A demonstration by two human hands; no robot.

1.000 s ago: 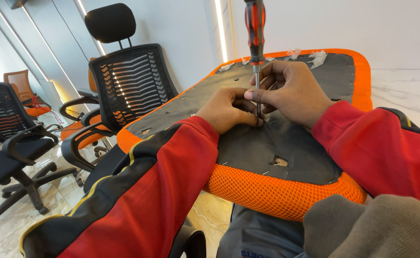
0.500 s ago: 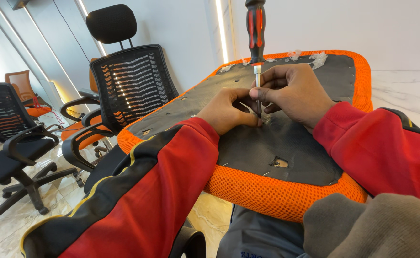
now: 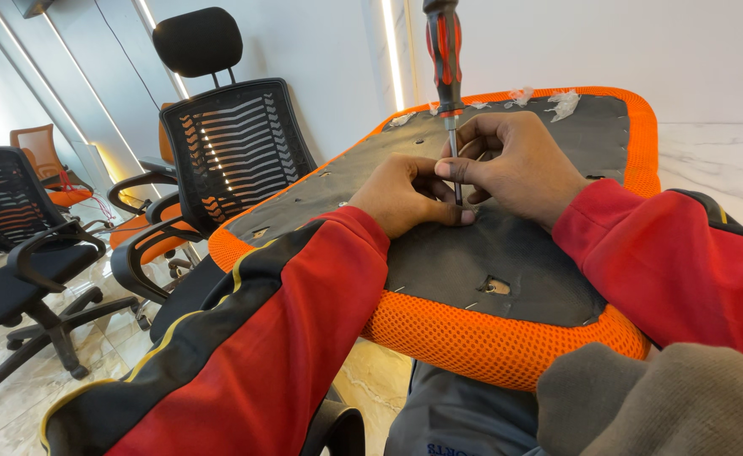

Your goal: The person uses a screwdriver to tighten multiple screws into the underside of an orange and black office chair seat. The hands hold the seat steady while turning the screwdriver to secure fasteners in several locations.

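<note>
On the person's lap, an upturned seat cushion (image 3: pixel 506 245) lies underside up, grey-black backing fabric framed by an orange mesh edge (image 3: pixel 489 342), far end tilted up toward the wall; right hand (image 3: pixel 519 165) pinches the metal shaft of a screwdriver (image 3: pixel 445 63) between thumb and forefinger, fingers closed narrow around it, red-and-black handle sticking straight up above the hand and unheld at the top; long axis of the tool is near vertical, tip down on the backing right between the two hands, exact contact point hidden by fingers; left hand (image 3: pixel 409 194) is curled into a loose fist just beside the tip, knuckles pressing the fabric, touching the right hand's fingertips, cannot tell if it holds anything small; both hands equally close to the tip, right one on the shaft itself; small torn hole (image 3: pixel 495 285) in the backing sits nearer the body, apart from the tip; black mesh office chair (image 3: pixel 219 143) stands left of the cushion, another black chair (image 3: pixel 16 245) further left on the marble floor (image 3: pixel 16 380)
</note>
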